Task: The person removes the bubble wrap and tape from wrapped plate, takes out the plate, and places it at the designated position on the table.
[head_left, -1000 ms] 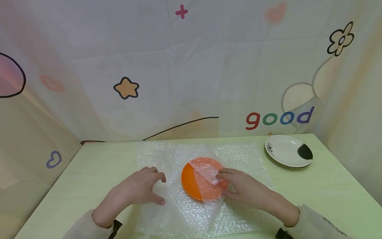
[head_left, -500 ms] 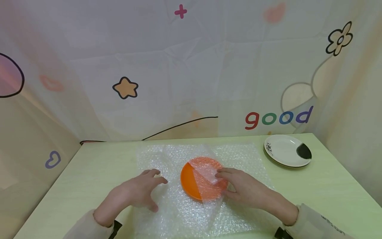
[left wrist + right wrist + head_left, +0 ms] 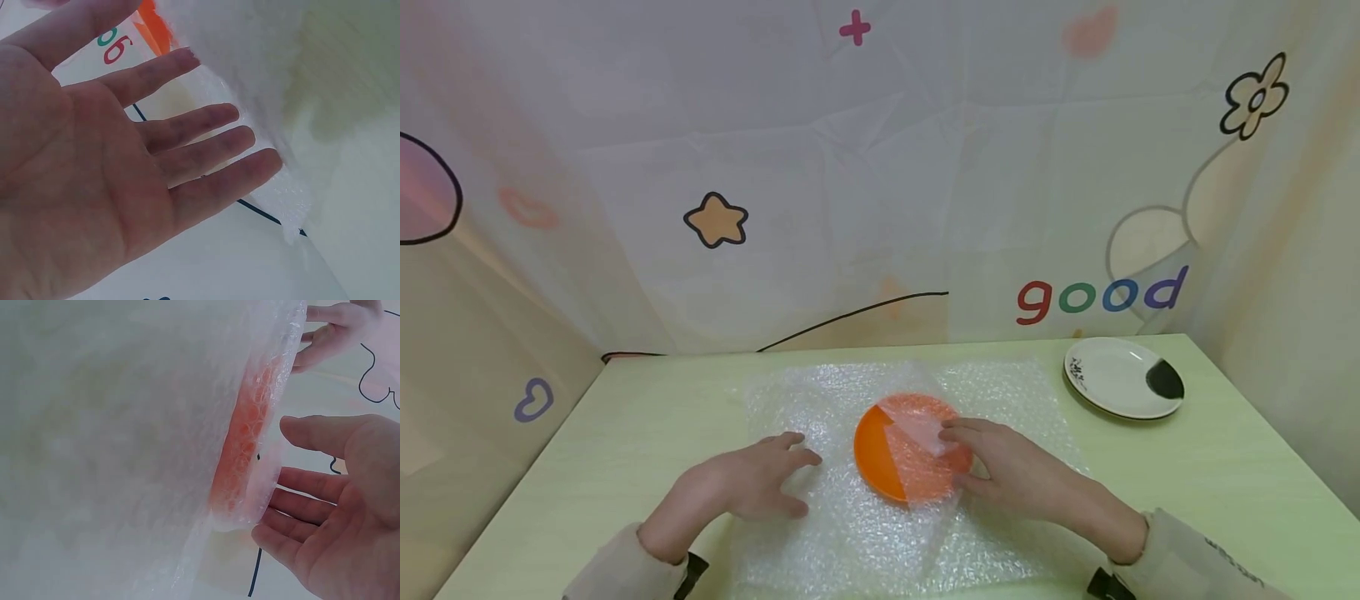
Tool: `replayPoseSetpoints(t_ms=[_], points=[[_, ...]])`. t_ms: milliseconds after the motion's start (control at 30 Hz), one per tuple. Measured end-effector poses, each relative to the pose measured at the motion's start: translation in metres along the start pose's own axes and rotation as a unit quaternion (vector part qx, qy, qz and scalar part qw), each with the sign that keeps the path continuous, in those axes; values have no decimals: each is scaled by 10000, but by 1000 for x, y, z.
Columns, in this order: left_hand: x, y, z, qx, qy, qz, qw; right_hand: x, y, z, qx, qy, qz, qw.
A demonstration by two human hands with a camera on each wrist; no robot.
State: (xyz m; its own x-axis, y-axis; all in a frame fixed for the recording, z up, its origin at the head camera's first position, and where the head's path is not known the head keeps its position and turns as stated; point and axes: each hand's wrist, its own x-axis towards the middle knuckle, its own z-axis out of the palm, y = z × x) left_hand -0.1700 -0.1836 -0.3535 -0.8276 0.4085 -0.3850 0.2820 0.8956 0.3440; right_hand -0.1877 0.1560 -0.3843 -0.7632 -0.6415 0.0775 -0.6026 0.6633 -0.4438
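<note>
An orange plate (image 3: 876,458) rests on a broad sheet of bubble wrap (image 3: 865,546), near the middle of the table. A folded flap of the wrap covers the plate's right part, while its left part shows bare. My right hand (image 3: 1018,471) is at the covered right side, fingertips touching the flap. In the right wrist view the plate's edge shows reddish through the bubbles beside that hand's thumb and fingers. My left hand (image 3: 748,479) hovers over the left portion of the sheet, fingers spread and nothing held; the left wrist view shows its palm and extended fingers (image 3: 206,128).
A white plate (image 3: 1116,379) with a dark patch and a small black pattern sits at the table's back right. The pale green table (image 3: 647,417) ends at a printed cloth (image 3: 865,208) with the word "good" on it.
My left hand's fingers have spread from a more curled pose, and its thumb has dipped and come back up. My right hand has shifted very slightly left on the flap. The orange plate stays put.
</note>
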Motion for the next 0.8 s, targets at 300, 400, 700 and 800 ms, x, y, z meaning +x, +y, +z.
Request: replayPoseSetpoints(t_ms=[300,400,700,800], points=[[5,-2,9,7,302,99,9995,2,-7,0,114,-4,-93,9999],[6,-2,11,129,363,130,9992,2,-9,-1,152,-25,-119,9998],[9,0,14,232,365,15,9991,3,-19,-5,230,-57,-259,9994],[10,0,14,142,276,-61,9995,4,-21,-4,233,-41,-339,9991]])
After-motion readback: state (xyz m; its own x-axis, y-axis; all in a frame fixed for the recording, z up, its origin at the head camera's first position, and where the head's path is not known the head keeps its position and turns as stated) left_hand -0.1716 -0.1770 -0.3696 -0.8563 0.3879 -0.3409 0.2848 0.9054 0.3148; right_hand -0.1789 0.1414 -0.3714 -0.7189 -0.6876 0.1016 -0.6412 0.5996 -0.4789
